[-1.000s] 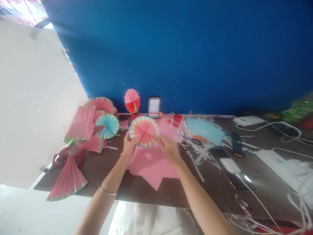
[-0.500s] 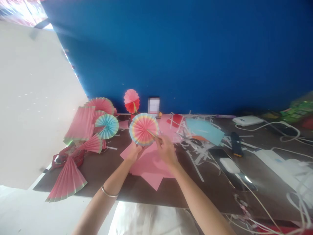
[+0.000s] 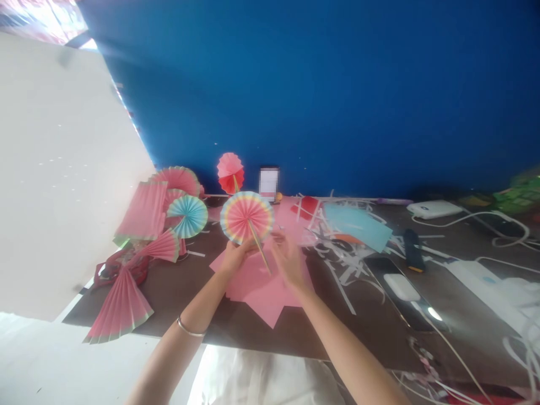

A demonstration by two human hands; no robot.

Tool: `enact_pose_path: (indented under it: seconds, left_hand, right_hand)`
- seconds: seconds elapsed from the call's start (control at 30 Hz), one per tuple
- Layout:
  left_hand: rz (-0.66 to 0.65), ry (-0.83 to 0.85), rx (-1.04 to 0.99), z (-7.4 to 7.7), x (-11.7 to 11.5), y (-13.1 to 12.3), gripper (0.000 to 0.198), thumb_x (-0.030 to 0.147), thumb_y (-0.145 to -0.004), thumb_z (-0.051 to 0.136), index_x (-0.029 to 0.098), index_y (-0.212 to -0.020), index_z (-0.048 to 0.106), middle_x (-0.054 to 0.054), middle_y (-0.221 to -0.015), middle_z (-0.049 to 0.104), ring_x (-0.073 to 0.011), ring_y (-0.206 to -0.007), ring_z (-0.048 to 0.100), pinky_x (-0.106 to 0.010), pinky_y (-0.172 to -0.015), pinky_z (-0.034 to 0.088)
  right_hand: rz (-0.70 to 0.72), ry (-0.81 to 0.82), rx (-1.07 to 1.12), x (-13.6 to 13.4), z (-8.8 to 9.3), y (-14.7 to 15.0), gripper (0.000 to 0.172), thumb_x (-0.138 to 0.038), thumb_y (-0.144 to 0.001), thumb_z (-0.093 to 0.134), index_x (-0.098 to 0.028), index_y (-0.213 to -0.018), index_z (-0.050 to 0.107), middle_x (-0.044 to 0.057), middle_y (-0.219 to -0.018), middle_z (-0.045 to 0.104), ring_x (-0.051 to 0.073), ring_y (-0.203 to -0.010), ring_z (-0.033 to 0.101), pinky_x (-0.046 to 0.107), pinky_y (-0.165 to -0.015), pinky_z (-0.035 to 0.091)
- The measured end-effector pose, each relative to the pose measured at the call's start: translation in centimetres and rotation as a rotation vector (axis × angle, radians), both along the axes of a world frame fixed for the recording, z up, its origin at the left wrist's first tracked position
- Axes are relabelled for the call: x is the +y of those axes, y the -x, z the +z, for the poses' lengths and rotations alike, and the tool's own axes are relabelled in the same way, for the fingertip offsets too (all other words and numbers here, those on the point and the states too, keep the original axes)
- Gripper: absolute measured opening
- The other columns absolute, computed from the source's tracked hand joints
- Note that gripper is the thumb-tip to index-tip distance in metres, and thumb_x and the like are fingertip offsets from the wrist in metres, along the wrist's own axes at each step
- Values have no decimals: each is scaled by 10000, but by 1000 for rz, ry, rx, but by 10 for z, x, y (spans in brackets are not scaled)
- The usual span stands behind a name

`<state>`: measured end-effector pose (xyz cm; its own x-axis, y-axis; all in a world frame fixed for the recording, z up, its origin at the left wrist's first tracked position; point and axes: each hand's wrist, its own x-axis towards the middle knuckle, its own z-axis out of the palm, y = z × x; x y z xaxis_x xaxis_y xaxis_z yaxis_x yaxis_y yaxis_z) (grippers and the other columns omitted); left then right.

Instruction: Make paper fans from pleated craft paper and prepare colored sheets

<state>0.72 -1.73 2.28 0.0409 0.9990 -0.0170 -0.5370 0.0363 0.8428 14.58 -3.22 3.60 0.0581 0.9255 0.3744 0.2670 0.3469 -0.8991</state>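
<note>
A round pleated paper fan (image 3: 236, 220) in pink with a rainbow rim stands upright in front of me. Its thin wooden stick (image 3: 262, 253) slants down to the right from the fan's centre. My left hand (image 3: 237, 257) grips the fan at its lower edge, fingers partly hidden behind it. Just right of the stick is my right hand (image 3: 289, 261), holding nothing, its slightly blurred fingers loosely curled and apart. Below both hands lie stacked pink paper sheets (image 3: 261, 284).
Several pleated pink fans (image 3: 120, 306) and a blue one (image 3: 189, 216) are at the left. A pink-red fan (image 3: 230, 169) stands at the back. White paper strips (image 3: 348, 264), scissors (image 3: 323, 239), blue paper (image 3: 358, 225), a phone (image 3: 415, 315) and cables lie right.
My right hand has let go of the stick and moved slightly right and down. The stick now points down to the right, and the fan has shifted slightly left.
</note>
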Motion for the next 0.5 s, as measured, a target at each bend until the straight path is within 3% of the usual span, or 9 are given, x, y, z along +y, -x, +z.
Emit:
enact_pose_path:
  seconds: [0.13, 0.3, 0.5]
  left_hand:
    - [-102, 48, 18, -5, 1, 1, 344, 343, -614, 741, 108, -839, 629, -83, -755, 677, -225, -711, 664, -431, -776, 522]
    - [-226, 28, 109, -10, 0, 0, 377, 301, -635, 737, 134, -957, 637, -84, -901, 679, -198, -825, 648, -386, -835, 498]
    - [-227, -49, 240, -12, 2, 2, 422, 286, -614, 747, 109, -982, 644, -104, -863, 691, -233, -842, 654, -399, -844, 489]
  right_hand:
    - [117, 142, 196, 7, 2, -7, 358, -409, -770, 561, -185, -1049, 562, 101, -1009, 648, 216, -891, 621, 339, -759, 506]
    - [106, 225, 390, 11, -3, -7, 319, -380, -710, 636, -200, -973, 620, 58, -916, 682, 219, -839, 641, 348, -758, 504]
    - [121, 225, 479, 12, -5, -6, 344, -373, -687, 655, -191, -979, 627, 67, -941, 679, 236, -879, 634, 357, -763, 502]
